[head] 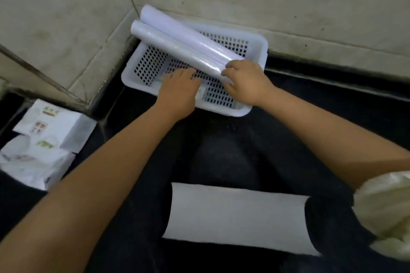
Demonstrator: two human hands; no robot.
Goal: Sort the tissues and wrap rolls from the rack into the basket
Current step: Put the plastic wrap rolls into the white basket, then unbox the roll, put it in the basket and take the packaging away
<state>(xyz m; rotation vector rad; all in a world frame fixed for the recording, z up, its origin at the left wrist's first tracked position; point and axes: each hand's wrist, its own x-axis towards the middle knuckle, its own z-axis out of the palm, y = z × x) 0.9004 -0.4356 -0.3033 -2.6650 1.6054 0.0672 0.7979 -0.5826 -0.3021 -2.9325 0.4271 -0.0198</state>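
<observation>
A white perforated basket [135,78] sits on the dark counter in the wall corner. Two wrap rolls lie slanted across it, their far ends sticking out over its back left rim: a front roll [177,45] and a rear roll [168,22]. My right hand [245,80] grips the near end of the front roll. Inside the basket, my left hand [179,92] rests with fingers stretched flat on a thin pale item [200,90], mostly hidden beneath it. Two white tissue packs [55,126] [33,162] lie at the left.
A white rectangular sheet or box [237,217] lies on the dark surface close to me. A pale yellowish bag [386,213] shows at the right edge. Tiled walls close off the back and the left behind the basket.
</observation>
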